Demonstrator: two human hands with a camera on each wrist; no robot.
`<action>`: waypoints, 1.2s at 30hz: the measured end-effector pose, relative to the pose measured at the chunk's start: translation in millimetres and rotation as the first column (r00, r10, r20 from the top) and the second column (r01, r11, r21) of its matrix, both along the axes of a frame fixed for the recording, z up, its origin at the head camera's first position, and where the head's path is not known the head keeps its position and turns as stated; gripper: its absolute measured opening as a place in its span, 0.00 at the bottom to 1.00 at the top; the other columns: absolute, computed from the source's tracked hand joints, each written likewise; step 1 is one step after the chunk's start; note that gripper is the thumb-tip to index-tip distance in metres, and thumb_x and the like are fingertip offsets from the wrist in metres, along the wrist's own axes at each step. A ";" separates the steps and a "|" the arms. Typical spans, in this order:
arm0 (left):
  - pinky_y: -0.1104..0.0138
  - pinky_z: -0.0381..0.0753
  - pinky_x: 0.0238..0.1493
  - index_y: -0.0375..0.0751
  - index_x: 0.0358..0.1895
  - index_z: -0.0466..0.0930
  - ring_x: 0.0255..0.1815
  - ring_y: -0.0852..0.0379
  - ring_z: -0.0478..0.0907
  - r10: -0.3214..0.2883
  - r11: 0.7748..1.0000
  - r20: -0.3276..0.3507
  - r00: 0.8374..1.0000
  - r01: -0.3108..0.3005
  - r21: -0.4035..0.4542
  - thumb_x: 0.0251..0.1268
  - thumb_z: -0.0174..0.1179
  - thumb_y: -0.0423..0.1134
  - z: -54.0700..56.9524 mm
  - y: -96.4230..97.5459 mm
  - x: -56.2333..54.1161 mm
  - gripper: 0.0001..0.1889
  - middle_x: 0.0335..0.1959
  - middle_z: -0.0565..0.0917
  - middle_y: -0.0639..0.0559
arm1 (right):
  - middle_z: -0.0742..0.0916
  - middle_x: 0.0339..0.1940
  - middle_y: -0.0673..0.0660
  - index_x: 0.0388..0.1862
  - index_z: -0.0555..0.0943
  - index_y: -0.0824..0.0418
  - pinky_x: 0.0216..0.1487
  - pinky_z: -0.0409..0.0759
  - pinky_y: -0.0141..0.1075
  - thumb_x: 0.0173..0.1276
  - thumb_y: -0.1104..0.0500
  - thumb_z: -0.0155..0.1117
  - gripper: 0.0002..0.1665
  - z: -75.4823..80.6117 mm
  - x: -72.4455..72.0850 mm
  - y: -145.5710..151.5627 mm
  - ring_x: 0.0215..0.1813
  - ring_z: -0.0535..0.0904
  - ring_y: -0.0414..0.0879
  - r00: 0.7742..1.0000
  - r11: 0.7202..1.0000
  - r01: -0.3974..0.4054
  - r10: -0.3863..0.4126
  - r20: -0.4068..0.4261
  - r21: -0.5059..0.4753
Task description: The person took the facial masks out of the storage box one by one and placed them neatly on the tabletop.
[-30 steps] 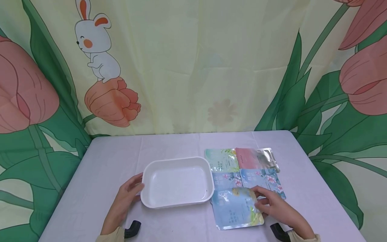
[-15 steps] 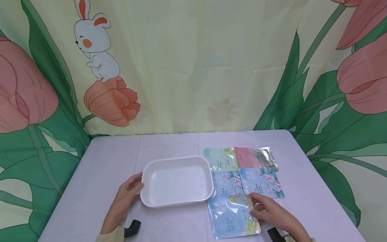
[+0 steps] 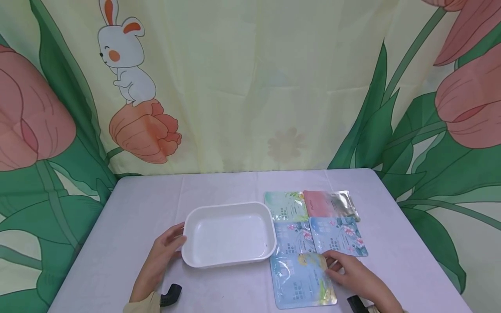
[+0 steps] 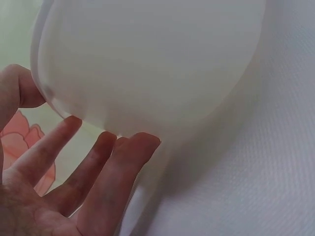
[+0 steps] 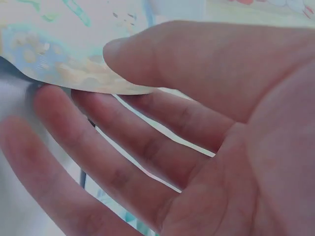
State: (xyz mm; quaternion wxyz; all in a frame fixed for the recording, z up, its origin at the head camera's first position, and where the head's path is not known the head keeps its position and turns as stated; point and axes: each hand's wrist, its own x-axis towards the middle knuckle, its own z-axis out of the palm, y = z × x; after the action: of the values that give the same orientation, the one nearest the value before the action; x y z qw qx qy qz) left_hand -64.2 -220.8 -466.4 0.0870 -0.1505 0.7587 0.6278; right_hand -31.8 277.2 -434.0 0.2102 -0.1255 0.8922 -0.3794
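A white rectangular tray [image 3: 228, 234] stands on the table with nothing in it. At its left end my left hand [image 3: 158, 256] holds it, thumb at the rim and fingertips against the outer wall, as the left wrist view shows. To the right of the tray, my right hand [image 3: 354, 274] pinches the right edge of a light blue face mask packet [image 3: 301, 280]. In the right wrist view the thumb lies over that packet [image 5: 74, 44] and several fingers are under its edge. The packet is the nearest of the group and appears almost flat on the cloth.
Behind the held packet lie two blue flowered packets [image 3: 293, 238] in a row. Farther back are a green packet [image 3: 285, 206] and a pink and silver one [image 3: 330, 204]. A white cloth covers the table [image 3: 129, 217], with a printed curtain [image 3: 250, 87] behind it.
My right hand has drawn the light blue packet toward the front and slightly left, uncovering more of the flowered packets. My left hand and the tray stay where they were.
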 end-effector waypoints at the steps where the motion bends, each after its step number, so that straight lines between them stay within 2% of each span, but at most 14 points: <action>1: 0.60 0.84 0.49 0.49 0.71 0.68 0.60 0.49 0.77 0.001 1.000 0.006 1.000 -0.001 -0.006 0.66 0.63 0.52 0.2 -0.2 -0.1 0.32 0.70 0.71 0.43 | 0.83 0.37 0.52 0.55 0.77 0.70 0.34 0.80 0.29 0.67 0.59 0.66 0.21 0.6 -0.1 0.2 0.35 0.78 0.34 1.000 1.000 0.002 -0.002 -0.010 0.011; 5: 0.61 0.85 0.49 0.49 0.71 0.67 0.60 0.49 0.77 0.001 1.000 0.016 1.000 -0.001 -0.024 0.66 0.63 0.52 1.5 -1.0 0.0 0.32 0.70 0.71 0.43 | 0.84 0.37 0.51 0.53 0.79 0.67 0.35 0.80 0.29 0.67 0.61 0.65 0.17 2.7 -2.3 0.7 0.36 0.79 0.35 0.999 1.000 0.009 -0.008 -0.048 0.029; 13: 0.60 0.84 0.52 0.47 0.71 0.68 0.64 0.46 0.74 0.007 0.999 -0.002 1.000 -0.007 -0.036 0.67 0.63 0.50 5.9 -1.6 0.6 0.31 0.69 0.72 0.43 | 0.85 0.43 0.54 0.54 0.79 0.65 0.38 0.82 0.31 0.68 0.61 0.65 0.17 12.5 -11.1 -5.4 0.41 0.81 0.43 0.993 0.997 0.060 -0.053 -0.107 0.057; 17: 0.58 0.83 0.56 0.46 0.70 0.68 0.66 0.44 0.74 -0.006 0.998 -0.020 1.000 0.005 -0.062 0.66 0.64 0.51 9.2 -2.4 2.0 0.32 0.69 0.72 0.42 | 0.85 0.46 0.54 0.55 0.79 0.63 0.38 0.81 0.29 0.68 0.62 0.65 0.17 19.7 -15.3 -11.9 0.41 0.79 0.40 0.982 0.994 0.073 -0.059 -0.180 0.077; 24: 0.55 0.77 0.64 0.47 0.70 0.68 0.67 0.46 0.73 -0.023 0.989 -0.071 0.997 0.012 -0.148 0.68 0.62 0.51 16.7 -1.9 2.9 0.30 0.68 0.74 0.44 | 0.82 0.44 0.50 0.57 0.79 0.61 0.39 0.80 0.28 0.69 0.60 0.66 0.19 32.6 -21.0 -26.4 0.39 0.74 0.34 0.931 0.993 0.096 -0.064 -0.358 0.072; 29: 0.48 0.70 0.69 0.46 0.69 0.69 0.69 0.47 0.71 0.003 0.978 -0.123 0.992 -0.028 -0.205 0.71 0.60 0.47 25.6 2.1 3.4 0.26 0.67 0.75 0.44 | 0.83 0.48 0.51 0.58 0.78 0.57 0.41 0.83 0.32 0.68 0.61 0.67 0.20 39.1 -23.8 -35.8 0.43 0.76 0.38 0.875 0.993 0.095 -0.050 -0.481 0.070; 31: 0.53 0.72 0.69 0.45 0.68 0.70 0.68 0.49 0.72 0.015 0.972 -0.152 0.988 -0.051 -0.231 0.71 0.60 0.45 29.2 3.9 4.4 0.25 0.66 0.75 0.45 | 0.82 0.49 0.51 0.58 0.77 0.55 0.42 0.83 0.34 0.67 0.61 0.68 0.21 41.8 -25.2 -39.3 0.44 0.77 0.41 0.856 0.993 0.094 -0.044 -0.515 0.070; 33: 0.66 0.76 0.64 0.45 0.67 0.71 0.67 0.50 0.73 0.025 0.966 -0.186 0.982 -0.072 -0.248 0.71 0.60 0.43 32.5 5.8 5.7 0.23 0.65 0.76 0.46 | 0.82 0.51 0.51 0.59 0.76 0.54 0.43 0.83 0.34 0.66 0.61 0.69 0.22 44.6 -27.0 -42.9 0.46 0.76 0.43 0.841 0.993 0.098 -0.044 -0.539 0.071; 36: 0.84 0.74 0.54 0.43 0.66 0.72 0.65 0.50 0.75 0.033 0.960 -0.241 0.970 -0.098 -0.262 0.71 0.60 0.40 36.8 8.8 8.5 0.22 0.64 0.77 0.46 | 0.81 0.53 0.50 0.59 0.76 0.53 0.45 0.83 0.36 0.67 0.59 0.69 0.23 49.8 -29.8 -48.7 0.48 0.76 0.43 0.826 0.991 0.110 -0.048 -0.562 0.076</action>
State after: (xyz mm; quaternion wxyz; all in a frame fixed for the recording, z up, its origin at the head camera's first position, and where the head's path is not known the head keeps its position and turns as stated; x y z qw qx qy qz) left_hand -55.8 -211.9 -429.6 -0.0454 -0.1110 0.8372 0.5336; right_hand -61.6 228.6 -384.2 -0.0693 -0.1826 0.9378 -0.2869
